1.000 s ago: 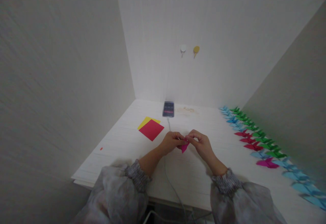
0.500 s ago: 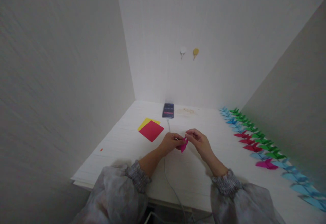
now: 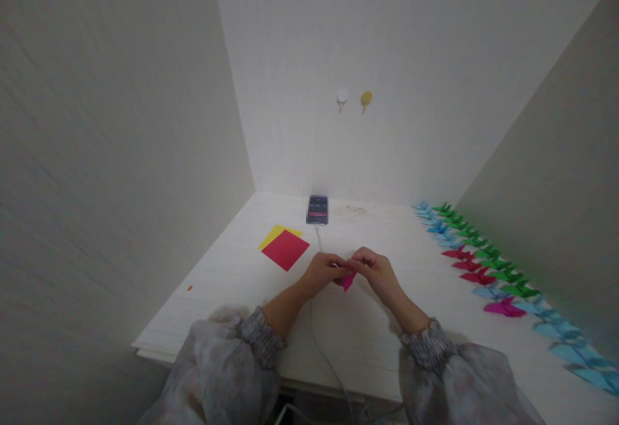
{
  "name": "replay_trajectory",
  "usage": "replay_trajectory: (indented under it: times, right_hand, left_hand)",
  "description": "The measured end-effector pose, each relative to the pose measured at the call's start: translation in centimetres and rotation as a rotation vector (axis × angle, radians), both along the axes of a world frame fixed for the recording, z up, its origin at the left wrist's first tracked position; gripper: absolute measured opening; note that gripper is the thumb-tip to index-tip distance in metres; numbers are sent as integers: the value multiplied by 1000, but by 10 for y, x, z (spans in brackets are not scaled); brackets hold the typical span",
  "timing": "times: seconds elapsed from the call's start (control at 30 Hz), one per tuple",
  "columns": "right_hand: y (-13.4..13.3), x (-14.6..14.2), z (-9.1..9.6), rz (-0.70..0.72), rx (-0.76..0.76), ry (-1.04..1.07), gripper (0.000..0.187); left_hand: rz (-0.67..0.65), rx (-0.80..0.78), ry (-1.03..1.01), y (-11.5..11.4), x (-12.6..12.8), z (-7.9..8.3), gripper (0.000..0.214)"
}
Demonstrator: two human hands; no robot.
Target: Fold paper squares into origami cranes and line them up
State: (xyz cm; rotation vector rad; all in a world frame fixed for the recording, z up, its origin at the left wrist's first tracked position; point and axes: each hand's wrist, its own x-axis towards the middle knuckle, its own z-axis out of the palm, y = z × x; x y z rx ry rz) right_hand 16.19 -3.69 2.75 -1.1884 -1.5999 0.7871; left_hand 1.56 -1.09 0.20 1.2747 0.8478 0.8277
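Note:
Over the middle of the white table, a small folded piece of pink paper (image 3: 347,281) is pinched between the fingers of my left hand (image 3: 325,271). My right hand (image 3: 376,271) meets it from the other side, thumb and fingertips closed on the paper's upper edge. The fingers cover most of the folds, and a pointed end sticks out below them. A red paper square (image 3: 285,249) lies beyond my left hand, partly on top of a yellow sheet (image 3: 276,234).
A phone (image 3: 317,210) lies near the back wall, its white cable (image 3: 319,341) running under my hands to the front edge. Rows of folded paper cranes (image 3: 503,275) in green, blue, red and pink line the right side. An orange scrap (image 3: 190,288) lies at left.
My right fingers have come down and closed on the pink paper beside the left fingertips. The left hand keeps its hold. The view has shifted slightly.

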Motion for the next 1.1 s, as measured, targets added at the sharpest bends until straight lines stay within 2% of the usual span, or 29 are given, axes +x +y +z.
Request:
replay_trajectory:
  times: [0.2, 0.4, 0.6, 0.73, 0.9, 1.1]
  right_hand:
    - [2, 10, 6, -127, 84, 111, 21]
    - [2, 7, 4, 0, -72, 40, 18]
    - [2, 10, 2, -73, 33, 61, 17]
    - [3, 10, 3, -90, 28, 127, 17]
    - [2, 4, 3, -71, -13, -34, 16]
    - [2, 8, 3, -186, 131, -111, 21]
  left_hand:
    - [31, -3, 16, 1, 0, 1, 30]
    - [55, 3, 9, 0, -3, 6, 32]
    - [74, 8, 27, 0, -1, 5, 31]
    - [98, 4, 26, 2, -1, 1, 32]
    - [94, 36, 18, 3, -1, 0, 32]
    - [149, 84, 46, 5, 1, -5, 32]
